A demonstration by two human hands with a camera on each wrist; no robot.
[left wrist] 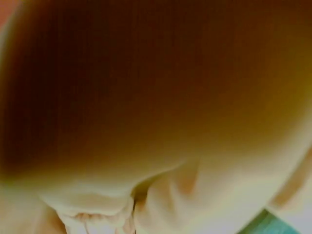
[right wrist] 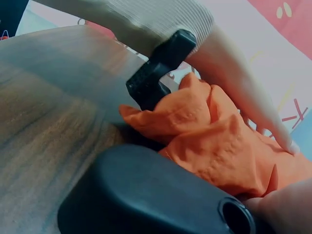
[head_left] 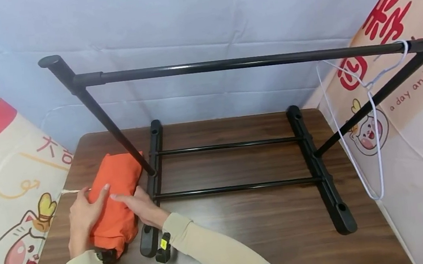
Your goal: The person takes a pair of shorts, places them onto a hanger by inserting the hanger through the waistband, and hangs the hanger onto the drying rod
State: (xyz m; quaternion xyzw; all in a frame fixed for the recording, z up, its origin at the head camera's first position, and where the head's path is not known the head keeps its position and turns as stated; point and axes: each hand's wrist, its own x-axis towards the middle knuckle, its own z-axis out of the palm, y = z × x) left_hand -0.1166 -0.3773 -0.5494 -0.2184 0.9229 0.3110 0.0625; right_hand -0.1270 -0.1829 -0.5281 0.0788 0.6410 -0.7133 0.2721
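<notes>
A bundle of folded orange cloth (head_left: 115, 174) lies on the left part of the wooden table, beside the rack's left foot. My left hand (head_left: 84, 213) grips its left side, thumb lying over the top. From the other side my right hand (head_left: 143, 206) holds it, thumb on the top face and fingers tucked at the edge. In the right wrist view the cloth (right wrist: 214, 141) looks loosely crumpled at its near end, and the left hand (right wrist: 239, 83) reaches along its far side. The left wrist view is mostly dark and blurred, with sleeve fabric (left wrist: 170, 204) low in it.
A black clothes rack (head_left: 227, 65) stands over the table (head_left: 247, 229), its left foot (head_left: 149, 241) close by my right wrist. At the right end of its top bar hangs a white hanger (head_left: 377, 142). A thin white piece (head_left: 70, 191) sticks out left of the cloth.
</notes>
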